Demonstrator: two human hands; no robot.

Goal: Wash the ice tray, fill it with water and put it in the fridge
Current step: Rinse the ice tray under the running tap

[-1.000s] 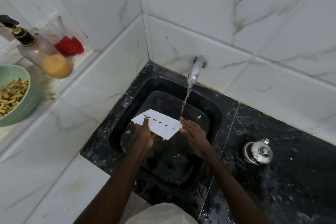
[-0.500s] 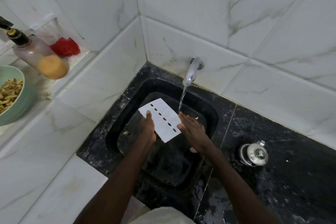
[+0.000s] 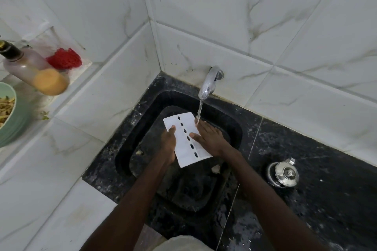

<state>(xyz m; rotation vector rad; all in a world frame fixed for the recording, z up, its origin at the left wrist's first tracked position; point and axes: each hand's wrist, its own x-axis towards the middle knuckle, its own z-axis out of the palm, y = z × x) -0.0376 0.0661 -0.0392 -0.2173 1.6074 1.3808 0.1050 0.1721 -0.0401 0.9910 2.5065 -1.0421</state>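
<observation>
A flat white ice tray (image 3: 183, 144) with a row of dark oval holes is held over the black sink (image 3: 234, 128). My left hand (image 3: 168, 144) grips its left long edge. My right hand (image 3: 210, 137) lies flat on its right side, fingers spread over the surface. Water runs from the chrome tap (image 3: 209, 83) and lands on my right fingertips at the tray's far right corner. The tray's long axis runs away from me, tilted slightly left.
A small steel pot with a lid (image 3: 284, 173) sits on the black counter right of the sink. On the white ledge at left stand a soap bottle (image 3: 34, 71), a red scrubber (image 3: 64, 59) and a green bowl of food scraps (image 3: 8, 114). Scraps lie in the basin.
The tray has turned from lying crosswise to pointing away from me. My right hand moved from its right end onto its top face, under the water stream.
</observation>
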